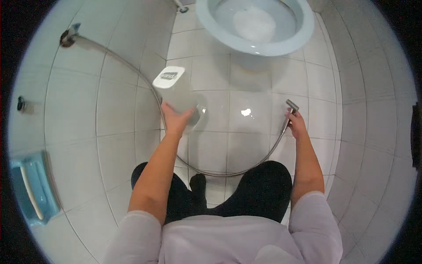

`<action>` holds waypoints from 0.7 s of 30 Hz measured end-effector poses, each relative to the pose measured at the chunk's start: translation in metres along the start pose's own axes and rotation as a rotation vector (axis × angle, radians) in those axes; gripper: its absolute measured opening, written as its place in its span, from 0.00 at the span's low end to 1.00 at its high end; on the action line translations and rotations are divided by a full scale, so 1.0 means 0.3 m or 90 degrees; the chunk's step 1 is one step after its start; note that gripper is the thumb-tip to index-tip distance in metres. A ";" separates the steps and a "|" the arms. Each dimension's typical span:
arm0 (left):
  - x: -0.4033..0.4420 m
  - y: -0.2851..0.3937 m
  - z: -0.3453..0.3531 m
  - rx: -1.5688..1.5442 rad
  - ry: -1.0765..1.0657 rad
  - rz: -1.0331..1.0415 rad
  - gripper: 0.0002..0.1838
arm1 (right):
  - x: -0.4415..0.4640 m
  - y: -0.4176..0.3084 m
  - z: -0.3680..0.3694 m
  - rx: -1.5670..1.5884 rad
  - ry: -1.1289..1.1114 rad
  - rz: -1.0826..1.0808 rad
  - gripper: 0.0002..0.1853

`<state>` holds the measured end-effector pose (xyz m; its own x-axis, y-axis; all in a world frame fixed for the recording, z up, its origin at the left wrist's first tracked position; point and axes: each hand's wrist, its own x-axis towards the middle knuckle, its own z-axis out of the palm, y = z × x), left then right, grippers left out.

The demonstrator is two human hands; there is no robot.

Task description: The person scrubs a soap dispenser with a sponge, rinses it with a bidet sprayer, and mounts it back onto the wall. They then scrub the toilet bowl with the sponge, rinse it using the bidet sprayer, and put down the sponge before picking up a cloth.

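Note:
My left hand (176,122) is closed around a translucent plastic container (178,93), held tilted above the floor near the left wall. One end of the container is white with a dark printed label, and it faces away from me. In my right hand (297,126) is a metal bidet sprayer (292,105), gripped by its handle with the head pointing up and away. Its flexible metal hose (239,173) loops past my knees and under my left forearm to a wall valve (68,37).
A pale blue toilet bowl (211,33) with white suds inside stands ahead. Water glints on the tiled floor (248,145). Tiled walls rise close on both sides. A blue wall fixture with a white bar (53,189) is at the left, near a small dark hook (21,104).

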<state>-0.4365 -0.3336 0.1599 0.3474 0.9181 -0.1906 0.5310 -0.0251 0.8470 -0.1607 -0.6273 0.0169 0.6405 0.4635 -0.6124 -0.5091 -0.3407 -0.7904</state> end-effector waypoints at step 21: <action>0.181 0.010 0.148 -0.092 0.030 0.163 0.43 | -0.545 -0.442 0.778 -0.231 -0.153 -0.497 0.31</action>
<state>-0.3817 -0.3013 0.1300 0.4182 0.9065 0.0581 0.3145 -0.2045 0.9270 -0.3321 -0.4670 0.2260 0.5703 0.8164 0.0908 0.2613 -0.0755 -0.9623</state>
